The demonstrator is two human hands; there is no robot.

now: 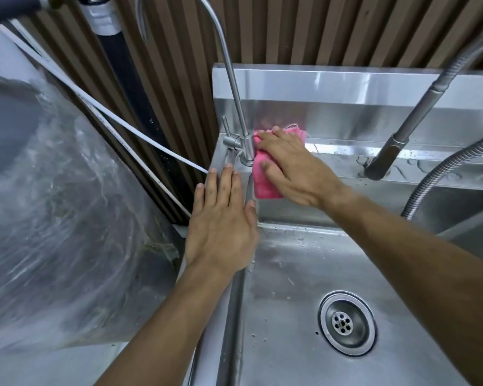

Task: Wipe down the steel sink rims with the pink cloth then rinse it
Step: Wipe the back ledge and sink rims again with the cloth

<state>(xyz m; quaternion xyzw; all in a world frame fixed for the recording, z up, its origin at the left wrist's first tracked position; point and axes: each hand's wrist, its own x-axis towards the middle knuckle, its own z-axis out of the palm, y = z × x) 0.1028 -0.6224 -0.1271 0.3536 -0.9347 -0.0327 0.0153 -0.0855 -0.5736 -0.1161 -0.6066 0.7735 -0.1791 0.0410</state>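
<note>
Right hand flat on the pink cloth, fingers straight and spread, pressing it onto the back-left corner of the steel sink rim, roughly 12 o'clock in the head view, hard against the base of the slim gooseneck tap. Left hand rests open and flat on the left rim at 9 o'clock of the basin, gripping nothing, seemingly bracing. Judgement: corner work in hand; most rim length likely left to do. To do it well, keep the palm weight even, fold the cloth edge round the tap base where grime gathers, then draw along the back ledge toward 3 o'clock in overlapping passes. Droplets and wet streaks show on the ledge and basin floor; drain sits at 5 o'clock. Pull-out sprayer and ribbed hose at 2 o'clock, handy for rinsing. Behind: steel splashback, brown slatted wall. At 9 o'clock, crinkled clear plastic sheeting, white cables crossing.
</note>
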